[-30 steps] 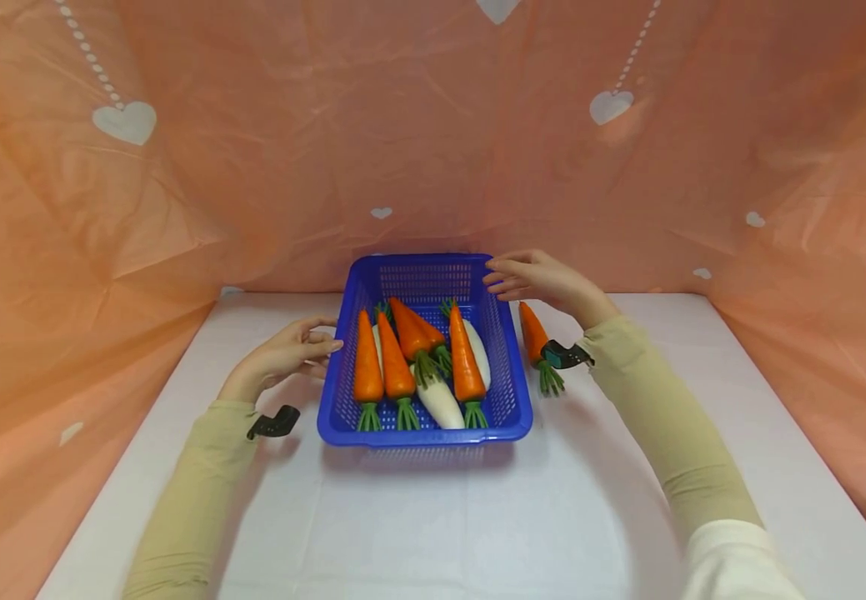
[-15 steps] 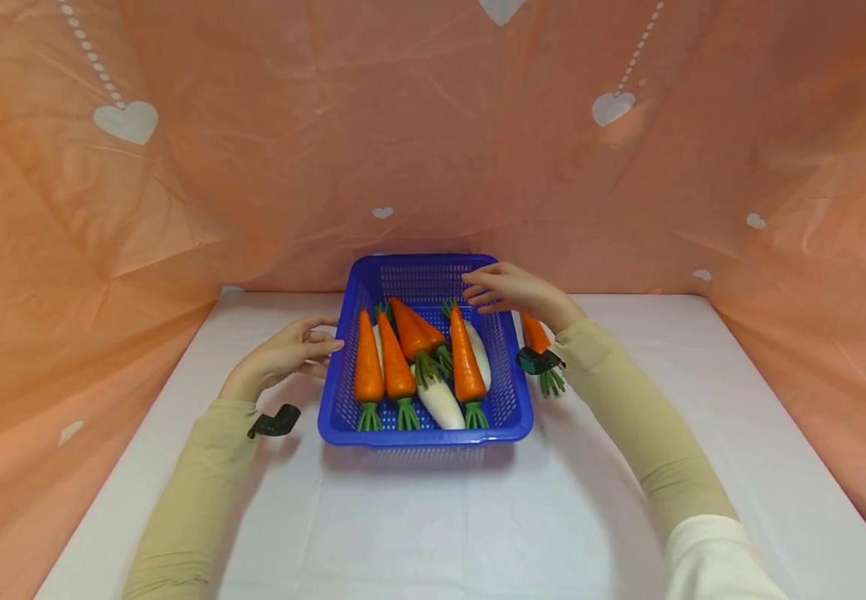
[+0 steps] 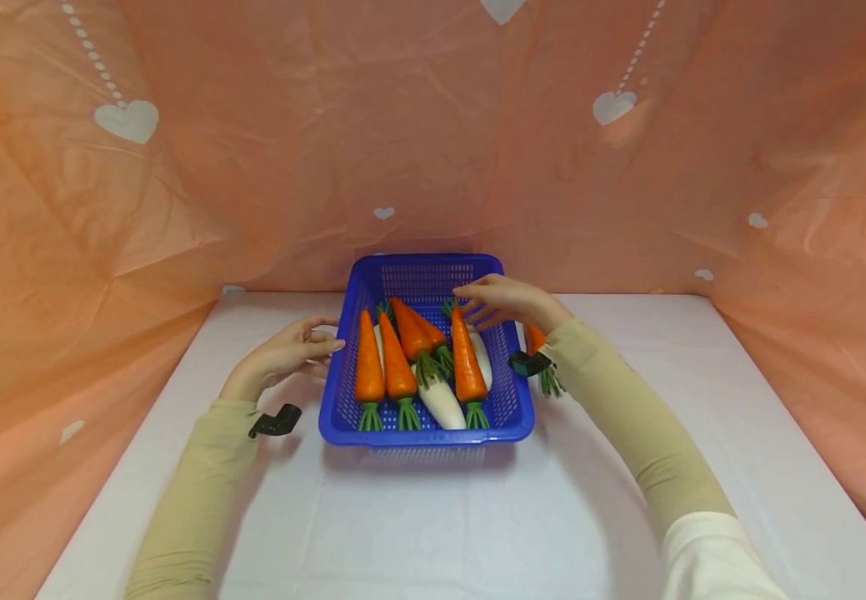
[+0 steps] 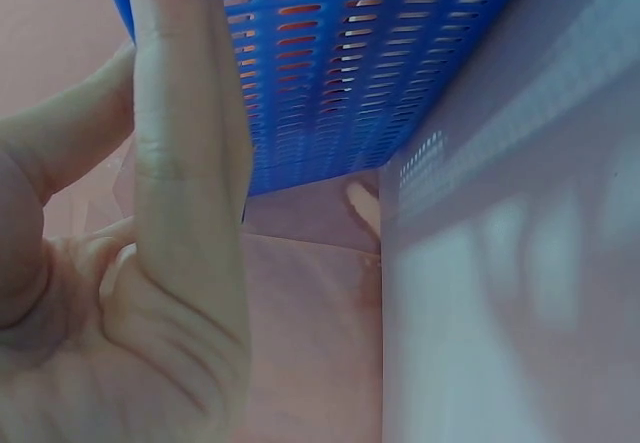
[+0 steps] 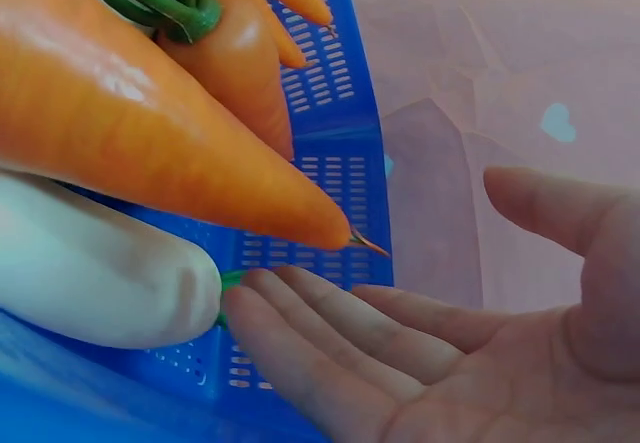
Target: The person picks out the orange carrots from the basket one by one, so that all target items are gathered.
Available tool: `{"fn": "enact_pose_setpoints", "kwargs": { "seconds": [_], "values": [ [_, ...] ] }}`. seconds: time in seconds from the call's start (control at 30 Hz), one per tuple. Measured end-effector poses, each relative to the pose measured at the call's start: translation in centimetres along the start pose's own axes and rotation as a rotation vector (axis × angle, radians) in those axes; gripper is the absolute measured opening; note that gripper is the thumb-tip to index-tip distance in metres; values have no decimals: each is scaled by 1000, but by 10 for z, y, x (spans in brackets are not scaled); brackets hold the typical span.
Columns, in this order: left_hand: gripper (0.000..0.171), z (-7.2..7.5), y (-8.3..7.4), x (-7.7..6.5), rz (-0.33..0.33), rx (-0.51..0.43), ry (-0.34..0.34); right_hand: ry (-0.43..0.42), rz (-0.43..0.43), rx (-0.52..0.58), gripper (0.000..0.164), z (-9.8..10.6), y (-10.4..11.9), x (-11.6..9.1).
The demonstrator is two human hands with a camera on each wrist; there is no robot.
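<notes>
A blue plastic basket (image 3: pixel 425 437) holds several carrots and white radishes. My left hand (image 3: pixel 287 354) grips its left rim, thumb at the top edge; in the left wrist view the fingers (image 4: pixel 185 113) lie along the outside of the slotted wall. My right hand (image 3: pixel 511 302) reaches over the right rim, fingers extended and thumb spread away. Its fingertips are right at the green top of a white radish (image 5: pixel 110 273), under the tip of a carrot (image 5: pixel 180 143). Nothing is held in the right hand.
Outside the basket on the right, another carrot (image 3: pixel 551 382) lies on the white table (image 3: pixel 433 525), partly hidden by the right wrist. An orange-pink sheet (image 3: pixel 433 150) with white hearts hangs behind and at both sides.
My right hand has moved left from the basket's right rim and lowered into the basket by the radish. The left hand stays at the left rim.
</notes>
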State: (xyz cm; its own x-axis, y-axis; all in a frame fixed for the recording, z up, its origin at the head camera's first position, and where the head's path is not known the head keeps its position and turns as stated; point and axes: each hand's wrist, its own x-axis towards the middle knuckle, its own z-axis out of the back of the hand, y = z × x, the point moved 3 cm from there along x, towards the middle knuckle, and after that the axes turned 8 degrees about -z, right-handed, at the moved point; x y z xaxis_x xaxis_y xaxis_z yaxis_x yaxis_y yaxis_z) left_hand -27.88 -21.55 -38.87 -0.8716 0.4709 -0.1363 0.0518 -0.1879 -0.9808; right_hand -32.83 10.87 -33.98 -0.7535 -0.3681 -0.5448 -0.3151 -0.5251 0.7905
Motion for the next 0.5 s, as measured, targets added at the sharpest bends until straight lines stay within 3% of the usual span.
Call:
{"fn": "enact_pose_setpoints", "kwargs": {
  "seconds": [0.5],
  "values": [
    [58, 0, 0, 0, -5, 2, 10, 59, -74, -76, 56, -14, -8, 8]
  ]
}}
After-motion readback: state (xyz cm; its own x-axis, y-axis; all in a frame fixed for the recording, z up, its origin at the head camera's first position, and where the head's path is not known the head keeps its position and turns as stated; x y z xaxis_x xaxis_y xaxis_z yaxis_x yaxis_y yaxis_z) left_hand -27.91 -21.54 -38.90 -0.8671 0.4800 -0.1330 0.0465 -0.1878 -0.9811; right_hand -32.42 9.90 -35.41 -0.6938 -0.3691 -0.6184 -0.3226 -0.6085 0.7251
